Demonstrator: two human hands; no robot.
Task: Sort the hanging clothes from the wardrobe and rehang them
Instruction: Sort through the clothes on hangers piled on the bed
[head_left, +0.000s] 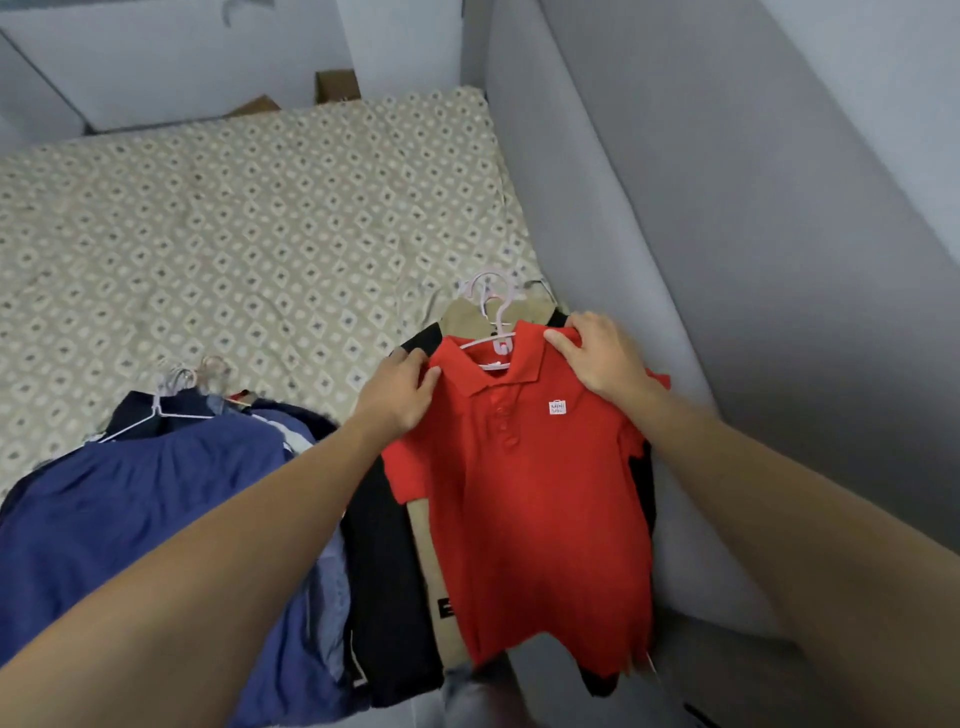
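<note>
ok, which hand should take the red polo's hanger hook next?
Likely the right hand: it grips the red polo at the shoulder beside the pale hanger hook. The left hand pinches the far shoulder, further off.

Both hands pinch red polo shirt (524, 499) at shoulders: left hand (402, 395), right hand (597, 353). Shirt on white hanger (493, 338), atop dark clothes on bed (208, 234).

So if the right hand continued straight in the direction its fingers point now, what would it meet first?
The right hand points up-left across the red polo shirt collar, so it would probably first meet the pale hanger at the neck. Depth is uncertain.
</note>
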